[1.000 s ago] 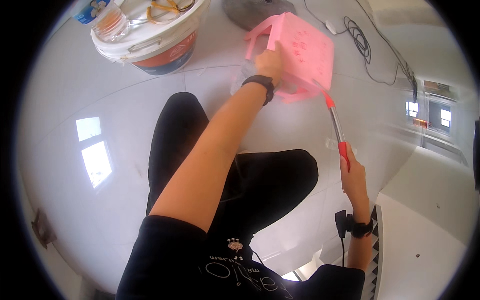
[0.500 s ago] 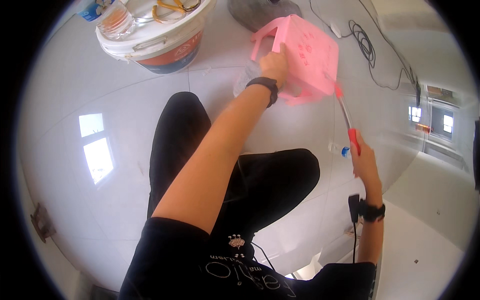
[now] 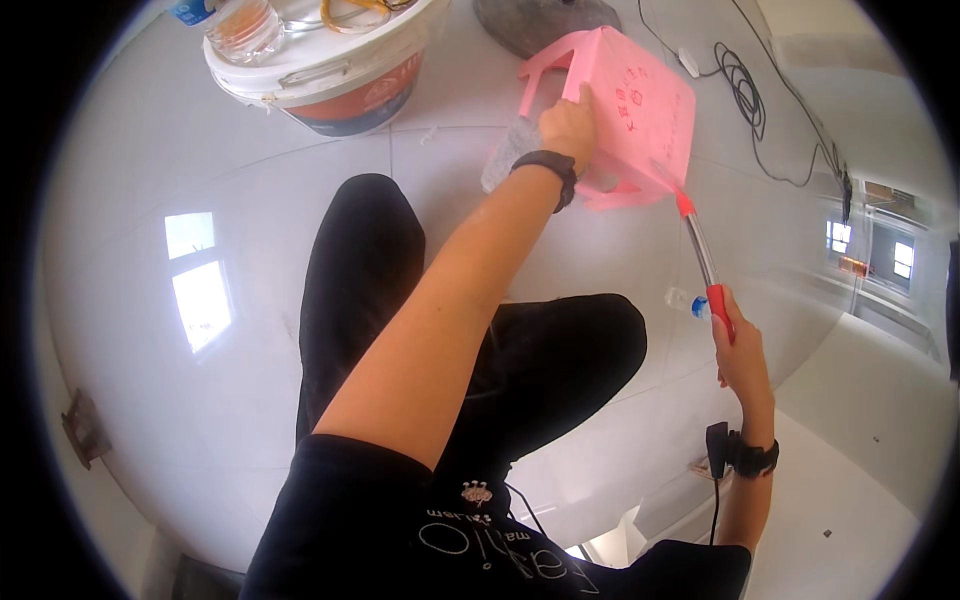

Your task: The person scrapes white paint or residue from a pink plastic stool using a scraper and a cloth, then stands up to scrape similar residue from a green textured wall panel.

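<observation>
A pink plastic stool (image 3: 655, 100) lies tipped on the floor, its seat facing right and bearing red writing. My left hand (image 3: 568, 130) grips the stool's near left side, index finger stretched along its edge. In my right hand (image 3: 742, 350) is a red-handled scraper (image 3: 700, 240) with a metal shaft; its thin blade end touches the lower part of the seat. A crumpled clear plastic bag (image 3: 508, 150) lies left of my left wrist, partly hidden by it.
A white-lidded bucket (image 3: 350, 100) stands at the far left, with a clear plastic bottle (image 3: 245, 35) and yellow-handled scissors on top. Behind the stool is a dark rounded object (image 3: 530, 25). A black cable (image 3: 740, 90) coils at the right. Another clear bottle (image 3: 685, 300) lies beside my right hand.
The view has shifted slightly, so everything sits a little further right. My right hand with the scraper has moved down and back a little along the seat; my left hand keeps its hold.
</observation>
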The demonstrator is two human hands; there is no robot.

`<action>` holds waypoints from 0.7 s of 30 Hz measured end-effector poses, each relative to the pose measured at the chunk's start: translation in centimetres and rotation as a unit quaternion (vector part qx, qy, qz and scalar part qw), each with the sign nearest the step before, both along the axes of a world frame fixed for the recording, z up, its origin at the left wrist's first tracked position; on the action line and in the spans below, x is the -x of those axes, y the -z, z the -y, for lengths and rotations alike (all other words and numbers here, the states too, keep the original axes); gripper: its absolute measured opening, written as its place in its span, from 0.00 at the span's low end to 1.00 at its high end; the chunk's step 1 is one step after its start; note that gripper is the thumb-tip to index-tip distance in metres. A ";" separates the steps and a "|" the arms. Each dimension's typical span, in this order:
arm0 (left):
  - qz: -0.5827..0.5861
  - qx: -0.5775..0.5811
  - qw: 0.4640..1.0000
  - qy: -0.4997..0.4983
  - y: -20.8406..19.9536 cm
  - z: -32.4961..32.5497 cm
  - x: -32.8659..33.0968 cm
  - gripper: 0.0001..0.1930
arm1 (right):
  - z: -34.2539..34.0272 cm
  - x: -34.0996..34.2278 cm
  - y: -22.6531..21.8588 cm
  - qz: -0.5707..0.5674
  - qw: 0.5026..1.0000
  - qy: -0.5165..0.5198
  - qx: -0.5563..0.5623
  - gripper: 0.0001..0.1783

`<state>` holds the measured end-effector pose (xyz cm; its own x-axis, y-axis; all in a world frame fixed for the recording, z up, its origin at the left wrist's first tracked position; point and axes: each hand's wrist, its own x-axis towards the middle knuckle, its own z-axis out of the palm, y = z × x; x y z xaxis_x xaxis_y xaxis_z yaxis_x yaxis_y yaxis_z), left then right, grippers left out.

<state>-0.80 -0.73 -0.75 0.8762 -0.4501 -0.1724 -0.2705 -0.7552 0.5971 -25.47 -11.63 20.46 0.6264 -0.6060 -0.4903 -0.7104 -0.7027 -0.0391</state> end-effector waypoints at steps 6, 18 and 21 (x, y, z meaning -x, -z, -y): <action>-0.007 0.003 1.000 -0.009 -0.1 0.3 -0.1 0.30 | 0.3 -2.5 0.9 0.098 0.993 -0.069 -0.014 0.24; -0.002 -0.007 0.999 -0.036 -0.3 0.4 0.0 0.35 | 0.1 -2.5 0.8 0.099 0.990 -0.096 -0.039 0.24; -0.002 -0.001 1.000 0.001 -0.2 0.3 -0.2 0.31 | -0.1 -2.3 0.6 0.044 0.998 -0.049 -0.024 0.24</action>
